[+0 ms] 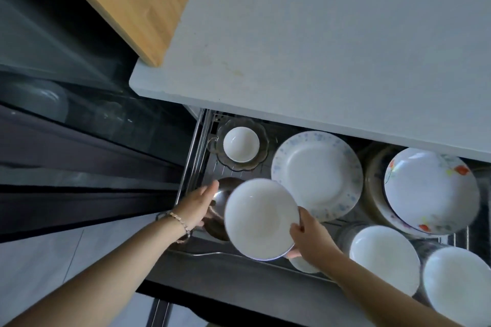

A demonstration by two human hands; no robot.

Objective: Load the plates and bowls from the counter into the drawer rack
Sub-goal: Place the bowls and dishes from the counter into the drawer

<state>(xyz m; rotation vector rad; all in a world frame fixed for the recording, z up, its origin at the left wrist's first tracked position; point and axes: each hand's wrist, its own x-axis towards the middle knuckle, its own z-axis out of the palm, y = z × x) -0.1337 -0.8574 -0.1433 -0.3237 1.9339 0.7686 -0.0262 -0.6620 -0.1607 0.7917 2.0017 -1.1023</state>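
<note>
A white bowl (260, 219) is held over the front left of the open drawer rack (198, 146). My right hand (309, 237) grips its right rim, thumb on top and fingers underneath. My left hand (199, 203) reaches past the bowl's left side with fingers extended and touches a steel bowl (220, 194) lying in the rack; its fingertips are partly hidden. In the rack lie a blue-speckled plate (317, 175), a flowered plate (430, 188), a small white bowl (241, 144) on a glass dish (261, 131), and two white bowls (385, 257) at the front right.
The pale counter (332, 34) overhangs the back of the drawer. A wooden cutting board (132, 0) leans at the counter's left end. Dark cabinet fronts and a glass panel (79, 119) fill the left side. Grey floor tiles (39, 260) show below my left arm.
</note>
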